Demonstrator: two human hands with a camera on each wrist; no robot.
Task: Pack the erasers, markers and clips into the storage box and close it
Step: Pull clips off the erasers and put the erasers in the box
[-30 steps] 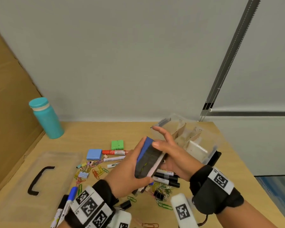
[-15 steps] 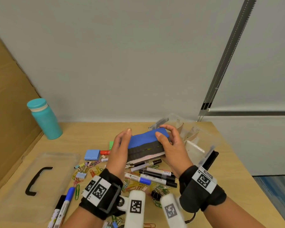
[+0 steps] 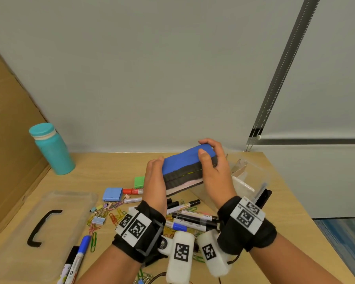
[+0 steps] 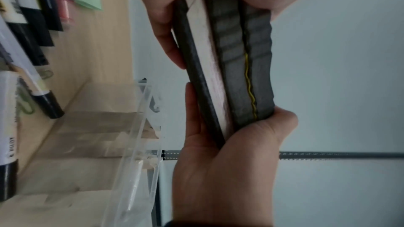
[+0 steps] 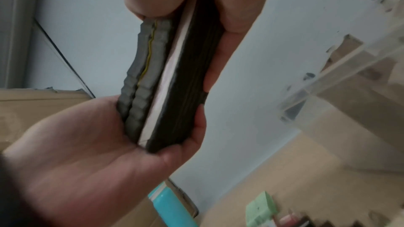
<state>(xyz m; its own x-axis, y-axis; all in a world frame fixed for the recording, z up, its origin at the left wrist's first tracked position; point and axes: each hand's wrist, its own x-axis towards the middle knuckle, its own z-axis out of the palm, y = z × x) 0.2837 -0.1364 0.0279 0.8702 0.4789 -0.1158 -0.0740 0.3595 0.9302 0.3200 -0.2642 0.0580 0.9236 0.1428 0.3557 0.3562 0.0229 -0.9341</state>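
Erasers (image 3: 184, 171), stacked, sit in the air beside the box (image 3: 252, 177), left hand (image 3: 155, 181) and right hand (image 3: 215, 173) gripping either end. Packing step; next, probably lower them into a compartment.

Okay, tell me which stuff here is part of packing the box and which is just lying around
Part of the job:
- whiteboard erasers, held by left hand and right hand
- markers
- paper clips
- blue eraser
- green eraser
- clear storage box
- lid

Just lying about:
- teal bottle
- cardboard
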